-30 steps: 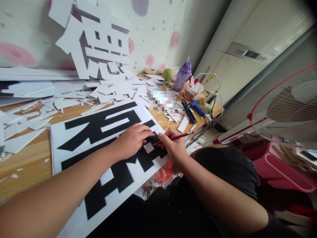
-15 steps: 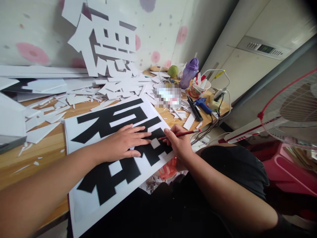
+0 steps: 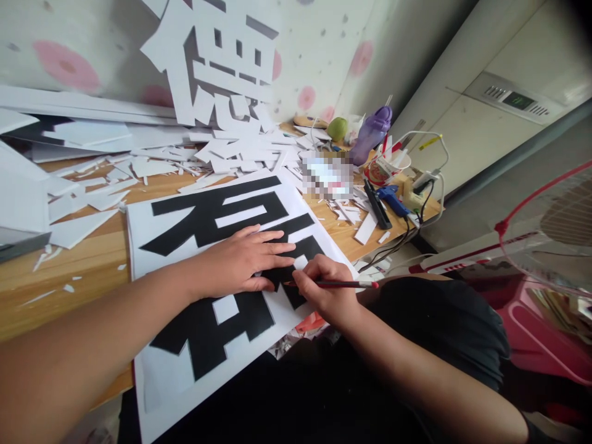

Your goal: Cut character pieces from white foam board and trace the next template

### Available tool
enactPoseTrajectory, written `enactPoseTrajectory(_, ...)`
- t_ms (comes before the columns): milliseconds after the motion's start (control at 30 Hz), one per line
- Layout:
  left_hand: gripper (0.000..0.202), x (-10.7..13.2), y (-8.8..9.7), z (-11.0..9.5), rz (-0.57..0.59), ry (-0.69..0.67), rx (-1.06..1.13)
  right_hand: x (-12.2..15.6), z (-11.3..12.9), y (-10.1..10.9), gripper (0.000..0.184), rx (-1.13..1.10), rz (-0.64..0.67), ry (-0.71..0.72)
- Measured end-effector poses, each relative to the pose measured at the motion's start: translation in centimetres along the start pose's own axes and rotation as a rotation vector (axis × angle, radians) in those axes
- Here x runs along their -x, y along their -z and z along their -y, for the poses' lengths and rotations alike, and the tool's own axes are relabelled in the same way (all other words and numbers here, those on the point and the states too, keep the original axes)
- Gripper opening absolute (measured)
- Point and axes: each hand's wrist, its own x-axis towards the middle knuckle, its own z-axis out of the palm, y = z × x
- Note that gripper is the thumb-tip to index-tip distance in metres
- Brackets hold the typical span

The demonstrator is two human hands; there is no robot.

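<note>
Flat on the black character cut-out (image 3: pixel 208 330), my left hand (image 3: pixel 245 262) presses down with its fingers spread. The black shape lies over a white board (image 3: pixel 161 394) at the table's front edge. A dark red pencil (image 3: pixel 345 284) is gripped in my right hand (image 3: pixel 326 283), which rests on the right part of the board. Its tip points left, at the black shape's edge close to my left thumb. White shows through the gaps between the black strokes.
White scraps (image 3: pixel 235 148) cover the back of the wooden table (image 3: pixel 87 296). A large white cut-out character (image 3: pixel 231 58) leans on the wall. At the right stand a purple bottle (image 3: pixel 372 132), a paper cup (image 3: pixel 386 166), a blue glue gun (image 3: pixel 393 200) and a fan (image 3: pixel 555 228).
My right hand and the pencil have moved down and toward my left thumb, along the black shape. My left hand stays spread in place. The camera view has shifted slightly.
</note>
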Motion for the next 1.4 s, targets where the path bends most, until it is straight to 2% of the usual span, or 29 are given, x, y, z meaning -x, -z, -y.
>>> enactPoseTrajectory(467,0.046,0.0,-0.3,0.4,-0.023,-0.019,-0.011,0.0,0.0,-0.2,0.031,0.138,-0.032,0.162)
enactPoseTrajectory(633,0.046,0.0,-0.4,0.6,-0.003,-0.016,-0.01,0.3,0.0,0.1,0.032,0.186,-0.008,0.206)
enactPoseTrajectory(867,0.043,0.1,-0.7,0.8,-0.039,-0.027,-0.017,1.1,0.1,0.5,0.034,0.228,-0.013,0.275)
enactPoseTrajectory(1133,0.043,-0.1,-0.1,0.4,-0.005,-0.025,-0.021,2.3,0.3,1.2,0.032,0.217,0.019,0.277)
enactPoseTrajectory(1400,0.045,0.1,-0.9,1.1,-0.047,-0.051,-0.026,2.8,0.6,1.9,0.026,0.31,0.066,0.243)
